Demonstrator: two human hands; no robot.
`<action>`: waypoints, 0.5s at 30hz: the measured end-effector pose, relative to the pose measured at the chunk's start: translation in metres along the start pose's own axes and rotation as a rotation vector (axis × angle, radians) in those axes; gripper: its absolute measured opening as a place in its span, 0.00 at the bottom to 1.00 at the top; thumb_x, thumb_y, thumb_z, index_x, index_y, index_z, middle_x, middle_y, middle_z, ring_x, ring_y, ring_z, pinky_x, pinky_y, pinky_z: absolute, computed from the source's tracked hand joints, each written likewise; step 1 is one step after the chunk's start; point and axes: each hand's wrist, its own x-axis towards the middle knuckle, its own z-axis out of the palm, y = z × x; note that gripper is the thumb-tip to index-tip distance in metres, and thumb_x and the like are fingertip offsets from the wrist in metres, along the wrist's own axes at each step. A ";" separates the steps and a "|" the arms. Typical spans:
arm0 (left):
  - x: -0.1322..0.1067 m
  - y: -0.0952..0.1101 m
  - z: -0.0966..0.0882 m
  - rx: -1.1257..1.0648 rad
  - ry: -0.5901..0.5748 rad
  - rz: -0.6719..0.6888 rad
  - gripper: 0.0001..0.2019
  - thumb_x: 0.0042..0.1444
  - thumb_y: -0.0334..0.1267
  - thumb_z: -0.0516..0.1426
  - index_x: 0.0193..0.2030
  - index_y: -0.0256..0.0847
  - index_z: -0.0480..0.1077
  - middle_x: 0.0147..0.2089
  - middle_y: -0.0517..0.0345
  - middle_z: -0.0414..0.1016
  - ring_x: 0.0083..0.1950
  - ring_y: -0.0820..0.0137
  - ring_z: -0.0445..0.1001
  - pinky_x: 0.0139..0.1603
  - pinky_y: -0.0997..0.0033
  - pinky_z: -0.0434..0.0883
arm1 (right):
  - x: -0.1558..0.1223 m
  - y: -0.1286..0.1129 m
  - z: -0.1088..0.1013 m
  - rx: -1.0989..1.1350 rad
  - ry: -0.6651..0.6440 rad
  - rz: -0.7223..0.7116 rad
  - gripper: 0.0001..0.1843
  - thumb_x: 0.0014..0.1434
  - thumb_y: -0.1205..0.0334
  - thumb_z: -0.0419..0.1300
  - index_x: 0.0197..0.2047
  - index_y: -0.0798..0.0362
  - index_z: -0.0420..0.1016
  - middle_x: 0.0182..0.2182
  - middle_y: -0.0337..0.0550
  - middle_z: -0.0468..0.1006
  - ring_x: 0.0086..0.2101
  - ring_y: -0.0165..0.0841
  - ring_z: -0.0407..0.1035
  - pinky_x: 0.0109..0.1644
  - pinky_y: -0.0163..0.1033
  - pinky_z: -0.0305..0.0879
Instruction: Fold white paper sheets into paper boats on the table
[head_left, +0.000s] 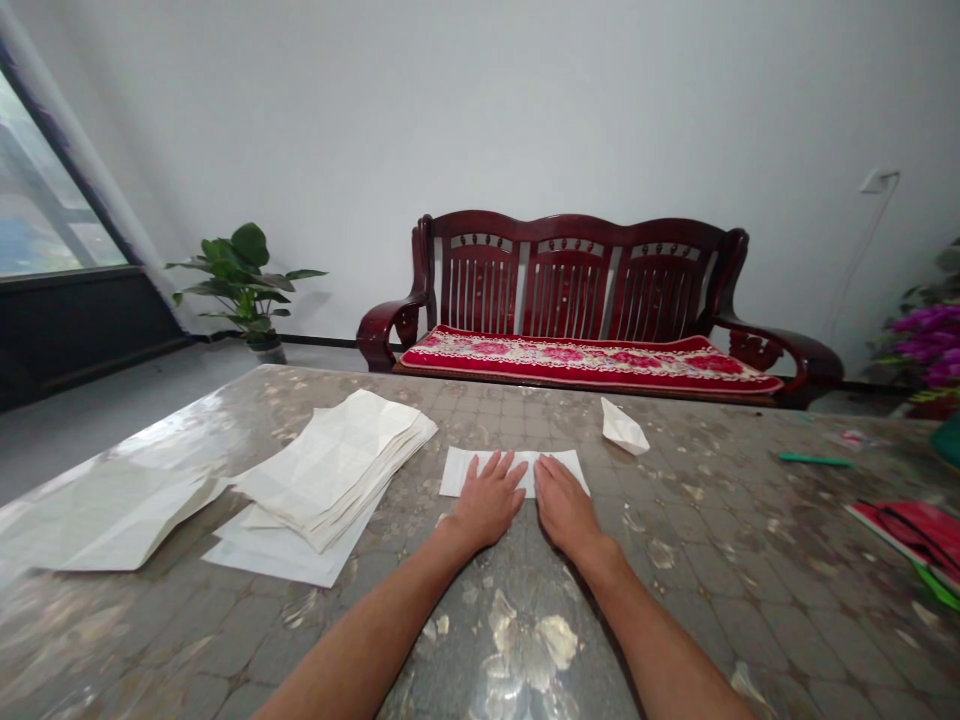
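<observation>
Paper strip (461, 471), white and folded flat, lies on the glossy table (525, 640) directly under the fingers of 2 hands. The left hand (486, 503) presses on its left half and the right hand (564, 505) on its right half. Both are laid flat, palms down and fingers stretched, so neither one is closed around anything, and they are just beside each other. To the left of the left hand, near but apart, there is a stack of creased white sheets (330, 465), and further on that side 1 loose sheet (112, 515) lies alone. Beyond the right hand, a little to the right, sits a small folded paper piece (622, 428). Well apart on the right of the grip are a green pen (814, 460) and a red flat object (911, 530) at the table edge. Far behind the hands, a dark wooden bench (577, 270) with a red cushion (592, 360) stands at the white wall, with a green plant (244, 275) to its left.
</observation>
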 end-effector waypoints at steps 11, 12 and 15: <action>-0.001 -0.005 0.002 0.048 -0.052 0.027 0.29 0.66 0.36 0.46 0.73 0.44 0.50 0.74 0.48 0.53 0.74 0.53 0.50 0.71 0.43 0.51 | 0.006 -0.026 0.020 0.272 -0.043 -0.073 0.35 0.70 0.50 0.39 0.72 0.62 0.48 0.70 0.56 0.50 0.69 0.41 0.44 0.71 0.52 0.45; -0.001 -0.004 0.001 0.051 -0.044 0.022 0.28 0.66 0.36 0.46 0.73 0.44 0.50 0.74 0.47 0.53 0.74 0.53 0.51 0.70 0.43 0.52 | 0.006 -0.023 0.018 0.224 -0.055 -0.047 0.35 0.70 0.49 0.39 0.72 0.62 0.49 0.70 0.56 0.50 0.69 0.41 0.44 0.71 0.52 0.44; -0.001 -0.004 0.002 0.064 -0.010 0.010 0.26 0.68 0.38 0.45 0.72 0.43 0.54 0.73 0.47 0.55 0.73 0.54 0.53 0.70 0.46 0.55 | 0.007 -0.014 0.013 0.094 -0.113 -0.007 0.35 0.70 0.50 0.37 0.72 0.63 0.51 0.70 0.55 0.50 0.70 0.41 0.42 0.72 0.51 0.39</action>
